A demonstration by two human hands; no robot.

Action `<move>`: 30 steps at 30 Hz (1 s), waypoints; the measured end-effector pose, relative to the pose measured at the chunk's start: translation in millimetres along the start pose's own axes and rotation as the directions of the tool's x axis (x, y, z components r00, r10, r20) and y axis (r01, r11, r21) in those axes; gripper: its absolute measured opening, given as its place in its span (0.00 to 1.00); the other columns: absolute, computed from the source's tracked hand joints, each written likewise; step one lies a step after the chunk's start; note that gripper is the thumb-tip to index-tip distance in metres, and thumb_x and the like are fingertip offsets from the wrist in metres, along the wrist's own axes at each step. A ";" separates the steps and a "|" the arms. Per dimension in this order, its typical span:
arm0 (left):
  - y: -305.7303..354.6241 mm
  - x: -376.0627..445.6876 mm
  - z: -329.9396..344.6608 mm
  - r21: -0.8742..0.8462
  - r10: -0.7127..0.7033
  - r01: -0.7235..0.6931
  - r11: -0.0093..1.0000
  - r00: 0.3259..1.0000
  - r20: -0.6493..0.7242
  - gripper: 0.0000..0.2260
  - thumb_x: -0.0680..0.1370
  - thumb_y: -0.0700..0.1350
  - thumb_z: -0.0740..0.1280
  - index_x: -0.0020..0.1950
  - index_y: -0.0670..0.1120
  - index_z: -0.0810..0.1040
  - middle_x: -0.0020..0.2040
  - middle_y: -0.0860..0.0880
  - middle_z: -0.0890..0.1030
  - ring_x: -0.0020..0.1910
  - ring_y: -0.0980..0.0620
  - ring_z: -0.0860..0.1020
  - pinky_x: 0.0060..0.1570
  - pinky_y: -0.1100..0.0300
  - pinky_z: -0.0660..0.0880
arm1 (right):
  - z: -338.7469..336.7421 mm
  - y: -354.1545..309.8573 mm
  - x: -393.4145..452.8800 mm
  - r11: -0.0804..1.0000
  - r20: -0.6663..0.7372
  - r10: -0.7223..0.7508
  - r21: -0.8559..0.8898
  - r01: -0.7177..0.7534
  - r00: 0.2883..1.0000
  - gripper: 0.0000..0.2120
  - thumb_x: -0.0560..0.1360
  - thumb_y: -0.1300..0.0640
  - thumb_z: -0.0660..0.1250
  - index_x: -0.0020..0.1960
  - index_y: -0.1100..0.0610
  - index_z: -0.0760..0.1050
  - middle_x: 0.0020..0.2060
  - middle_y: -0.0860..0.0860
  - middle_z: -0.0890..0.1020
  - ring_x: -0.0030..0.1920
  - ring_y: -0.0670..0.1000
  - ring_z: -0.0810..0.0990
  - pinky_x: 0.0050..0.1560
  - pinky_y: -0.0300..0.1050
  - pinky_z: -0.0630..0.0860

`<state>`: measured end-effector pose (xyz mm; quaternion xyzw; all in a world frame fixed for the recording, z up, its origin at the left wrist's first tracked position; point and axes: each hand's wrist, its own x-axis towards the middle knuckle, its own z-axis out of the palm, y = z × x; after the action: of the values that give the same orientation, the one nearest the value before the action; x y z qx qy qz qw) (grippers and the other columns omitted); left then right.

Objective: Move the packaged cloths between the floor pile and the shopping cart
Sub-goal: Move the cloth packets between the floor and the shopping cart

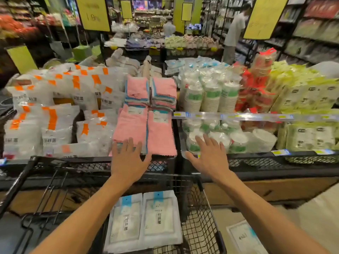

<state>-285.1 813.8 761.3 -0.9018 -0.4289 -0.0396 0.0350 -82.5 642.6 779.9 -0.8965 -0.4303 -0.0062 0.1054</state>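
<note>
Below, both hands spread and holding nothing, left hand [126, 160], right hand [207, 156], floor packet [242, 237] blurred, cut off

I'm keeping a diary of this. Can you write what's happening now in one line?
left hand: open over pink cloths | right hand: open, empty | shopping cart: two white packaged cloths | floor: one pack

A: Any legible print?
B: Cloth packs in the cart [143, 221]: vertical "竹纤维" on each label. Yellow hanging sign [93, 12]: a handwritten price, perhaps "1 9".
A: Shelf price tags [280, 152]?
B: Too blurred to read.
</note>
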 end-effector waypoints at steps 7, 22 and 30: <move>78.1 22.8 -75.0 -0.110 0.201 -0.208 0.972 0.977 -0.069 0.32 0.81 0.68 0.44 0.82 0.56 0.57 0.84 0.48 0.53 0.82 0.48 0.49 0.77 0.37 0.40 | -90.6 58.8 -25.4 0.983 -0.100 0.181 0.005 -0.181 0.978 0.38 0.79 0.28 0.54 0.83 0.46 0.57 0.83 0.51 0.57 0.82 0.56 0.55 0.81 0.63 0.50; 301.5 -13.4 -128.7 -0.175 0.695 -0.700 0.693 0.712 -0.099 0.30 0.81 0.68 0.44 0.80 0.58 0.57 0.83 0.49 0.56 0.81 0.46 0.54 0.74 0.28 0.47 | -190.2 188.9 -220.2 0.679 -0.300 0.711 0.062 -0.731 0.636 0.38 0.78 0.28 0.56 0.82 0.46 0.59 0.82 0.51 0.61 0.81 0.57 0.59 0.80 0.60 0.57; 428.9 -81.2 -128.5 -0.173 0.807 -0.806 0.567 0.585 -0.079 0.34 0.79 0.70 0.40 0.81 0.57 0.58 0.83 0.50 0.55 0.82 0.47 0.53 0.74 0.28 0.45 | -194.6 286.4 -315.4 0.555 -0.326 0.798 0.072 -0.829 0.506 0.37 0.79 0.29 0.58 0.81 0.47 0.60 0.81 0.50 0.64 0.80 0.55 0.61 0.81 0.59 0.54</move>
<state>-8.6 468.7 868.4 -0.9971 0.0349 -0.0558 -0.0389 -44.1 187.8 885.5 -0.9828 0.0654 -0.1220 0.1224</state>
